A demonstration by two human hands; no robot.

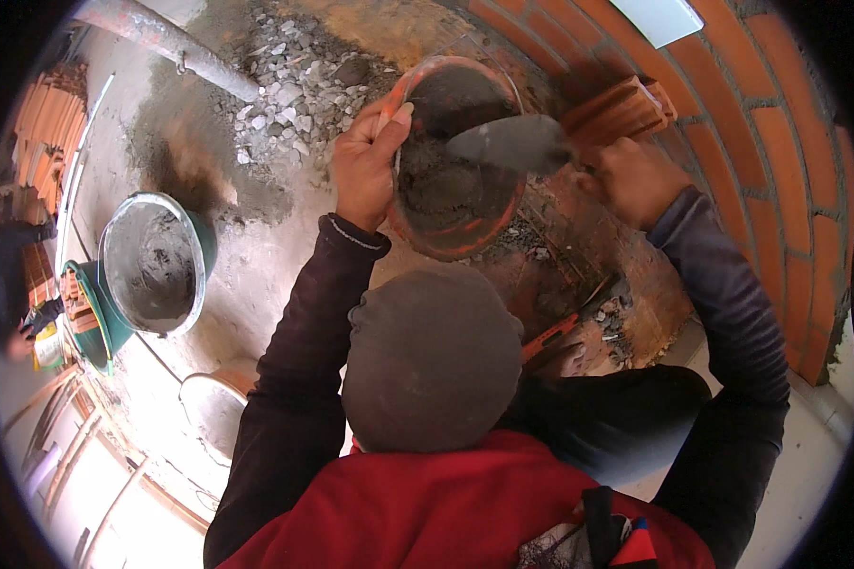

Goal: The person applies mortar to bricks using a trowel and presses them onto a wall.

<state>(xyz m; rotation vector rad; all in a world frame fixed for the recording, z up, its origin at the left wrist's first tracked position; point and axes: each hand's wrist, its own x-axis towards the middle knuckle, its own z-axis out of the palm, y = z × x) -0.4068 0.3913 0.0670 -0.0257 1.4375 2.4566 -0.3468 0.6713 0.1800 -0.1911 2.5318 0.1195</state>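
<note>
While our left hand (365, 171) clasps the left rim of an orange-rimmed mortar bucket (457, 248), thumb over the edge and fingers along the outside, our right hand (640, 185) is wrapped around the handle of a bricklaying trowel (505, 144), whose blade points left across the bucket's opening. Grey mortar (441, 194) lies inside the bucket, which sits just beyond our grey cap (435, 360), around the middle of the scene; we cannot tell whether the blade touches the mortar. Just right of the bucket we see a hollow clay brick (617, 116), beside a brick wall (783, 142) that runs along the right side. Far and left of the bucket, gravel (285, 102) is spread on the floor (299, 247) near the end of a metal pole (166, 40). Over to the left we have a green bucket (205, 251) with grey stuff inside, and nearer to us a pale bucket (211, 412), partly hidden by our left sleeve (304, 351). At the left edge a co-worker's hand (19, 342) shows, too blurred for us to tell its grip
</note>
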